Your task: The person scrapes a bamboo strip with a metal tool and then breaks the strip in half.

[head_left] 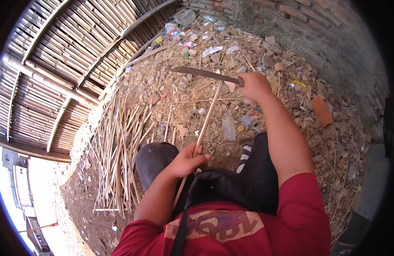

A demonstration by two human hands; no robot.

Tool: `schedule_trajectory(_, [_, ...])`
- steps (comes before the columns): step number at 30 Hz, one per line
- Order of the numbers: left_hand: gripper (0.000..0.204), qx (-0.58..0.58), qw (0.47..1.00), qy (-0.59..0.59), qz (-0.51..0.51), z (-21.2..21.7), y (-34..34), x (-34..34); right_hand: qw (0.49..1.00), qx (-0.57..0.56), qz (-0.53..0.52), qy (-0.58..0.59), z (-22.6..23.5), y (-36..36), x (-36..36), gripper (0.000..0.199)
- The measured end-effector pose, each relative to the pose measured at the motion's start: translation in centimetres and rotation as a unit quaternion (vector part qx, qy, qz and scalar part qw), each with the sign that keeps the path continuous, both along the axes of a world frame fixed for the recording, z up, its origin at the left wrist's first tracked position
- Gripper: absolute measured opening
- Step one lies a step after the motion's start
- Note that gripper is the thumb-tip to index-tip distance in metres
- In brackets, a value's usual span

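Observation:
My left hand is closed round a long, thin bamboo stick, which slants up and away from my lap. In my right hand is the handle of a machete, its dark blade pointing left. The blade crosses the stick near its far end; whether the two touch I cannot tell. To the left of my knee lies a loose pile of similar bamboo sticks.
Rubble, straw and litter cover the ground before me. A slatted bamboo wall stands at the left, a brick wall at the far right. An orange tile piece and a clear plastic bottle lie about.

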State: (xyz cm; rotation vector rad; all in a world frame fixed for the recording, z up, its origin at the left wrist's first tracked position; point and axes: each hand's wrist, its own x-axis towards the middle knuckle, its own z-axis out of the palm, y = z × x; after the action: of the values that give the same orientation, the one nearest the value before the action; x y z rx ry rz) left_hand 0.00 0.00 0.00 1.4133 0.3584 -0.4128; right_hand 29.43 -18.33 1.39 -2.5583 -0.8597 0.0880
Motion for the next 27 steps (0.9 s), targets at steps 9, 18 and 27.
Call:
schedule_trajectory(9, [0.03, 0.004, 1.0, -0.007, -0.015, 0.4, -0.3, 0.0, 0.995, 0.068, -0.056, 0.038, -0.4, -1.5, 0.2, 0.016])
schedule_trajectory(18, [0.03, -0.041, 0.999, -0.009, -0.023, 1.0, 0.0, -0.2, 1.0, 0.018, -0.004, -0.011, 0.9, -0.4, 0.1, 0.034])
schedule_trajectory(27, [0.028, -0.081, 0.996, -0.006, -0.035, 1.0, -0.2, -0.4, 0.95, 0.217, -0.178, 0.134, -3.9, -3.9, 5.0, 0.055])
